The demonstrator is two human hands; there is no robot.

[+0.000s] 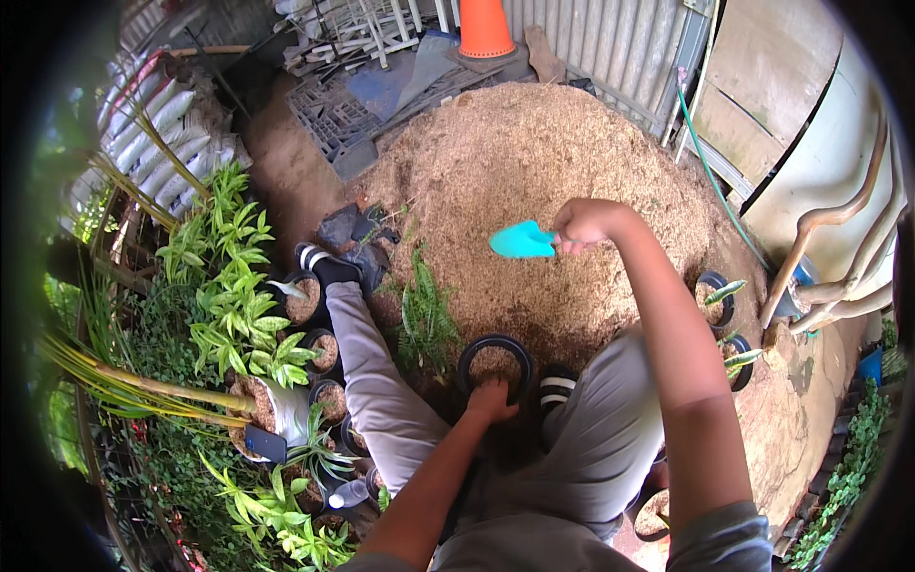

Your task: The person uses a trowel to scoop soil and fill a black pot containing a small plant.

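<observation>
My right hand [587,225] is closed around the handle of a turquoise hand trowel [524,240]. The trowel is above a large mound of rice husk or similar dry growing medium [572,143], its blade pointing left. Between my legs stands a round black plastic pot [527,357], partly filled with the same light brown material [493,361]. My left hand [493,400] lies over the near rim, with its fingers reaching inside. The fingertips are partly hidden, so whether they grip the rim or press into the fill is unclear.
A green fern [422,314] grows left of the pot, beside dark stones [339,227]. Potted plants line my left, with a phone [266,443] on a white planter [289,411]. Snake plants in pots [715,297] stand right. Behind are an orange cone [485,28] and stacked sacks [168,132].
</observation>
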